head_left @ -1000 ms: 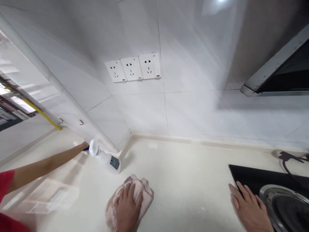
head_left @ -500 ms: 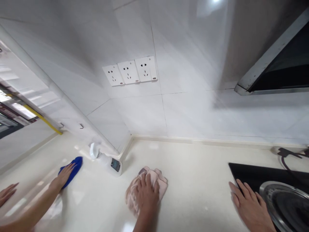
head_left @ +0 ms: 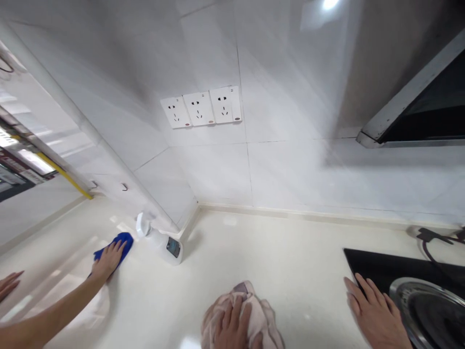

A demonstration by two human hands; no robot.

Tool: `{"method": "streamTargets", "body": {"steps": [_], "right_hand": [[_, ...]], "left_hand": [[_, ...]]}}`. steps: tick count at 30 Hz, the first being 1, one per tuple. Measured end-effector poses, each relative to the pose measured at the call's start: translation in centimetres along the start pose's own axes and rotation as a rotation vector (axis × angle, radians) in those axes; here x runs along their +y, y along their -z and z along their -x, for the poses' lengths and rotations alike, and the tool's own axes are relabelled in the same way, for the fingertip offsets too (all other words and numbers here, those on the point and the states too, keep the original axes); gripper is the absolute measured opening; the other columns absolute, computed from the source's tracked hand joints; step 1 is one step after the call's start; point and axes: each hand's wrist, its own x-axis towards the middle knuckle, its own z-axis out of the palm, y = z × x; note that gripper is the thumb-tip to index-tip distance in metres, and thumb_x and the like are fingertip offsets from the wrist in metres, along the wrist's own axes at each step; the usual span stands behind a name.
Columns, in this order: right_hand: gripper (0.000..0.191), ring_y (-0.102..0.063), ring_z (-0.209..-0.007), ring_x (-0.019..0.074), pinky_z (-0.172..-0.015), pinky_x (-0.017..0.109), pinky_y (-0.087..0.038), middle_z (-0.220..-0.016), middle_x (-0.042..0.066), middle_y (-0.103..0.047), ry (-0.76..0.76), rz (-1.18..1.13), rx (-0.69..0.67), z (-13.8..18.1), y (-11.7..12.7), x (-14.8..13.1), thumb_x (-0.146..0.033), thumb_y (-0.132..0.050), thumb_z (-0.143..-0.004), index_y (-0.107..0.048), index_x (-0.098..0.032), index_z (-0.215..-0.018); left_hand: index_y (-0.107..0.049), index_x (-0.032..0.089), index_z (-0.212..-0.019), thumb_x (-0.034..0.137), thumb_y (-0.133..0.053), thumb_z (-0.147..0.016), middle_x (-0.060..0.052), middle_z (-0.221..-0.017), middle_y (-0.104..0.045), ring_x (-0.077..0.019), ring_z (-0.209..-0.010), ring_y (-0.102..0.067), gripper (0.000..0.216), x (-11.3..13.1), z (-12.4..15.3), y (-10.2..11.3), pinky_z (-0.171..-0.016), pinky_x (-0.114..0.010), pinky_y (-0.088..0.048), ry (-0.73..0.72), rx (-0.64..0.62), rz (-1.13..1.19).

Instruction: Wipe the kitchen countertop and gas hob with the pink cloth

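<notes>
My left hand (head_left: 234, 325) presses down on a crumpled pink cloth (head_left: 269, 322), its fingers spread over the folds; the cloth lies bunched on the pale countertop (head_left: 308, 276) near the bottom of the view. My right hand (head_left: 379, 310) rests with fingers extended on the left edge of a black cooktop (head_left: 366, 259), beside the round metal ring of the burner (head_left: 403, 288), and holds nothing. Lying on its side to the left of the cloth is a white spray bottle (head_left: 160, 242) with a dark label.
At left, another person's hand (head_left: 111, 257) presses a blue cloth (head_left: 125, 237) on the counter; that person's other hand (head_left: 10, 283) is at the left edge. Wall sockets (head_left: 198, 107) are above. A metal-edged hood (head_left: 410, 92) juts out upper right. A black cable (head_left: 430, 235) lies behind the cooktop.
My left hand has drawn the pink cloth toward me and slightly right. My right hand stays at the cooktop edge. The other person's hand has slid the blue cloth rightward, toward the spray bottle.
</notes>
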Motion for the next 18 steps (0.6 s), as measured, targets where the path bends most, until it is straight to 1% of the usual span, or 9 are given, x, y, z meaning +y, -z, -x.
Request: {"method": "streamTargets", "body": {"steps": [2, 4, 6, 9, 14, 18], "right_hand": [[0.054, -0.042, -0.147, 0.0326, -0.117, 0.058, -0.030, -0.156, 0.010, -0.051, 0.001, 0.001, -0.014, 0.0, 0.2, -0.1, -0.041, -0.031, -0.097, -0.057, -0.029, -0.143], [0.054, -0.041, -0.147, 0.0331, -0.116, 0.058, -0.031, -0.155, 0.011, -0.052, -0.007, 0.006, -0.025, -0.1, 0.4, -0.3, -0.041, -0.031, -0.098, -0.058, -0.028, -0.143], [0.054, -0.041, -0.147, 0.0333, -0.117, 0.058, -0.030, -0.155, 0.012, -0.051, -0.010, 0.013, -0.032, -0.2, 0.6, -0.4, -0.039, -0.030, -0.099, -0.058, -0.026, -0.142], [0.053, -0.041, -0.147, 0.0326, -0.118, 0.058, -0.029, -0.156, 0.012, -0.050, -0.003, 0.017, -0.035, -0.2, 0.7, -0.5, -0.037, -0.031, -0.099, -0.059, -0.025, -0.142], [0.052, -0.039, -0.149, 0.0320, -0.119, 0.058, -0.029, -0.158, 0.011, -0.049, 0.010, 0.034, -0.043, -0.1, 0.5, -0.2, -0.036, -0.031, -0.099, -0.060, -0.024, -0.142], [0.052, -0.038, -0.149, 0.0316, -0.119, 0.058, -0.029, -0.158, 0.011, -0.049, 0.007, 0.050, -0.061, -0.1, 0.5, -0.2, -0.035, -0.032, -0.100, -0.059, -0.025, -0.143]], "left_hand": [[-0.059, 0.038, -0.142, 0.051, -0.062, -0.087, -0.001, -0.151, -0.059, -0.0324, -0.134, -0.056, 0.057, -1.7, -0.8, 0.8, -0.107, -0.050, -0.041, 0.015, -0.049, -0.043], [-0.060, 0.037, -0.142, 0.048, -0.058, -0.090, -0.001, -0.154, -0.056, -0.0333, -0.138, -0.053, 0.053, -2.8, -2.4, 1.5, -0.108, -0.052, -0.040, 0.090, -0.110, -0.065], [-0.062, 0.035, -0.139, 0.045, -0.056, -0.093, -0.002, -0.153, -0.057, -0.0341, -0.140, -0.051, 0.048, -3.5, -4.6, 1.8, -0.109, -0.053, -0.039, 0.185, -0.164, -0.067], [-0.064, 0.031, -0.138, 0.045, -0.053, -0.095, -0.005, -0.153, -0.057, -0.0348, -0.140, -0.049, 0.046, -4.6, -8.2, 1.7, -0.110, -0.054, -0.039, 0.304, -0.232, -0.068], [-0.062, 0.024, -0.139, 0.046, -0.046, -0.099, -0.011, -0.154, -0.055, -0.0357, -0.138, -0.049, 0.048, -6.9, -14.2, 1.1, -0.110, -0.055, -0.039, 0.453, -0.274, -0.092], [-0.059, 0.022, -0.140, 0.046, -0.042, -0.098, -0.013, -0.154, -0.053, -0.0358, -0.138, -0.046, 0.051, -7.8, -17.8, 0.3, -0.110, -0.056, -0.037, 0.548, -0.263, -0.097]]}}
